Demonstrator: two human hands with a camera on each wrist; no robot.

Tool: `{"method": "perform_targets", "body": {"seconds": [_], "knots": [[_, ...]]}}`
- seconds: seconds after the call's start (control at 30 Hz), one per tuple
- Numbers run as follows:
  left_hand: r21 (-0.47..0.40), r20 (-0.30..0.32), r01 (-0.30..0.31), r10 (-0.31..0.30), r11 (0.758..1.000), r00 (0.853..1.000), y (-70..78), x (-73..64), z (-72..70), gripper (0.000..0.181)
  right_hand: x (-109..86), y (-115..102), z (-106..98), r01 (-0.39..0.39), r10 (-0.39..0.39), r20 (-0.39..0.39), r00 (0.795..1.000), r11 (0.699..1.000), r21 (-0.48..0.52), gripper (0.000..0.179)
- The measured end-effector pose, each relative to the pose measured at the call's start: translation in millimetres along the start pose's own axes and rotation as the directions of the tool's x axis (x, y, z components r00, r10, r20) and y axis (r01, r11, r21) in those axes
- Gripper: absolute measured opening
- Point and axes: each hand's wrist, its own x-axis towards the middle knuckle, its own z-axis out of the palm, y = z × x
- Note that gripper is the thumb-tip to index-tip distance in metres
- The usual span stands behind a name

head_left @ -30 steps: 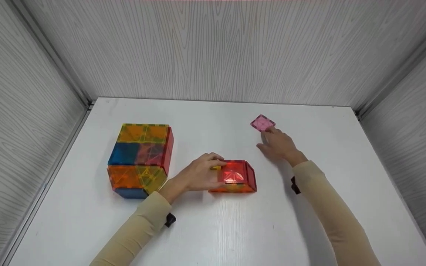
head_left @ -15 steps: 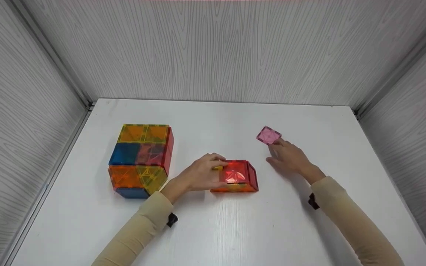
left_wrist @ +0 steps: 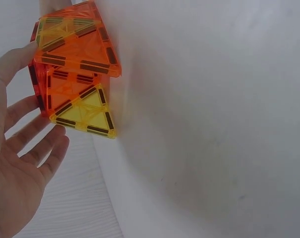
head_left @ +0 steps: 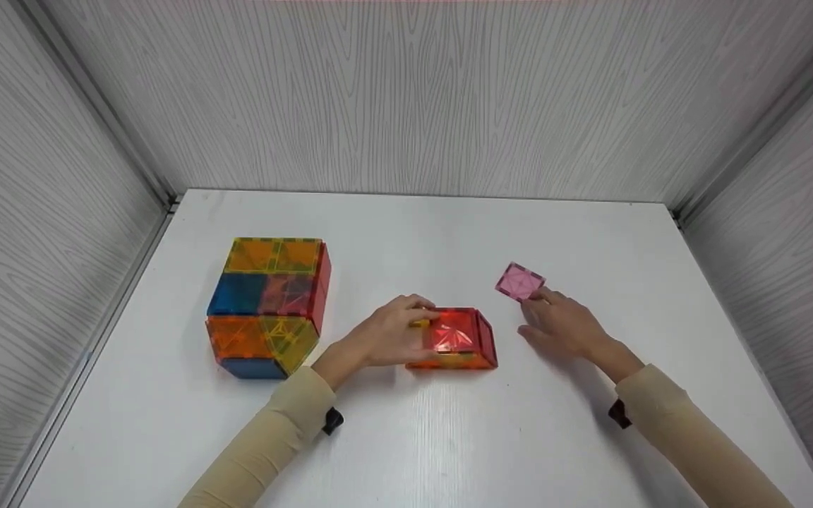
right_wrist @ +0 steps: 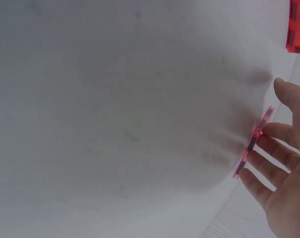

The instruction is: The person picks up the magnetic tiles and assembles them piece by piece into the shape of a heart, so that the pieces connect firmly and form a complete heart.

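My left hand holds a low block of magnetic tiles on the white table, thumb on the near side and fingers on the far side. The block has a red top, orange sloping front and red right side. In the left wrist view, yellow triangle tiles show against its orange end. To the right, my right hand touches a pink square magnetic tile lying flat. Seen from the right wrist, extended fingertips rest at the tile's edge, with the thumb standing apart from it.
At the left stands a larger box of magnetic tiles in orange, yellow, blue and red, close to my left forearm. Grey wood-grain panels enclose the white table at the back and sides.
The pink tile has slid toward me and slightly right under my right hand's fingers. My left hand and the low block have shifted very slightly right.
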Motion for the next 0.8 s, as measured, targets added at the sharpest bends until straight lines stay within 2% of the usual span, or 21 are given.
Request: {"method": "perform_targets", "body": {"seconds": [0.17, 0.33, 0.6, 0.8], "knots": [[0.005, 0.004, -0.003, 0.003, 1.0, 1.0, 0.5, 1.6, 1.8, 0.064, 0.2, 4.3, -1.4, -0.016, 0.017, -0.023, 1.0, 0.999, 0.049, 0.053], [0.008, -0.006, -0.026, 0.026, 1.0, 1.0, 0.3, 2.3, 2.3, 0.064, 8.5, 16.2, -2.3, -0.046, 0.052, -0.058, 0.997, 0.995, 0.09, 0.057], [0.008, -0.003, -0.025, 0.025, 1.0, 1.0, 0.4, 1.9, 1.7, 0.064, 27.8, 27.9, -0.9, -0.147, 0.147, 0.01, 0.989, 0.982, 0.121, 0.072], [0.006, 0.001, -0.014, 0.014, 1.0, 1.0, 0.6, 1.7, 2.0, 0.066, 36.2, 26.9, -0.2, -0.136, 0.136, 0.005, 0.991, 0.983, 0.124, 0.062]]}}
